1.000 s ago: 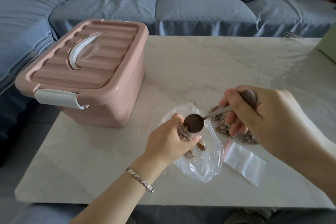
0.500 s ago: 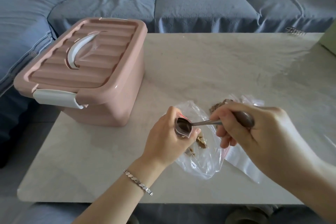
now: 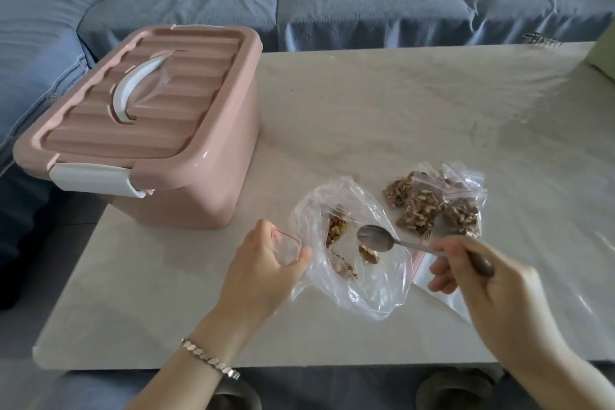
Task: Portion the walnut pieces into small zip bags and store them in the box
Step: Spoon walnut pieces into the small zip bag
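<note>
Spoon point(image 3: 376, 239) and small bag point(image 3: 288, 246) have parted. Half a second ago the spoon's bowl sat right at the mouth of the small bag, tipped in. Now it is drawn back to the right and hangs over the big bag point(image 3: 372, 289), and its bowl looks empty. So I judge that one scoop has just been delivered.

The left hand point(image 3: 263, 270) pinches the small bag by its red zip edge between thumb and curled fingers, just left of the big bag. The hand hides most of that bag, so how full it is cannot be told. The right hand point(image 3: 482, 280) grips the spoon's handle, fingers wrapped round it.

Walnut pieces point(image 3: 336, 230) lie in the big bag in a few small clumps, so little stock remains there. Three or so filled bags point(image 3: 429, 206) sit in a cluster on the table point(image 3: 366, 116), just beyond the spoon. One flat bag point(image 3: 429, 271) lies partly under the right hand. The box point(image 3: 186, 190) stands well to the left with its lid on and its near latch down, and no bag is in it that I can see.

Portioning therefore seems well along, though storing is not yet begun. The spoon's place suggests another dip into the big bag. The loose clumps may need chasing into a corner of the soft plastic.
</note>
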Action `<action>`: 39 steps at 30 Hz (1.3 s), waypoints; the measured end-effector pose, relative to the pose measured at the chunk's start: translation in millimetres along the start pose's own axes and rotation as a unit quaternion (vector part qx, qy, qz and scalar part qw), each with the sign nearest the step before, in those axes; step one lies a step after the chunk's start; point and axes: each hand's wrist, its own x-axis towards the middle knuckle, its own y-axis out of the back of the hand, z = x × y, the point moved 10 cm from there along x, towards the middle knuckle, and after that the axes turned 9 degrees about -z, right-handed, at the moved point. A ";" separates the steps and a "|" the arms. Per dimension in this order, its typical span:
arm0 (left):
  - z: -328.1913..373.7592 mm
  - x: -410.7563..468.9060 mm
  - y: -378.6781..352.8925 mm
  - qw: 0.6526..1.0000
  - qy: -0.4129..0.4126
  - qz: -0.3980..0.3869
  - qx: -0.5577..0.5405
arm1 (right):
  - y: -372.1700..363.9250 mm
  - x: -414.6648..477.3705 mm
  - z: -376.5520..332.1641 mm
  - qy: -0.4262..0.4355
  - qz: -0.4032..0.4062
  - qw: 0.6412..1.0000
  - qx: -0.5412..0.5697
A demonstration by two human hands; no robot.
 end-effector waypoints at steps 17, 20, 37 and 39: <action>7.1 4.0 -77.1 0.898 0.109 -0.206 -0.374 | -37.3 -47.7 91.3 -0.214 0.072 0.959 0.172; 22.0 3.9 -71.9 0.877 0.088 -0.198 -0.429 | -41.8 -49.9 104.5 -0.265 0.072 0.936 0.221; -16.3 5.8 8.5 0.997 0.044 -0.056 -0.014 | -20.5 -30.0 106.5 -0.312 0.100 0.865 0.380; 8.8 -0.9 34.0 0.998 -0.033 0.040 0.024 | -11.0 -21.4 96.3 -0.294 0.096 0.881 0.357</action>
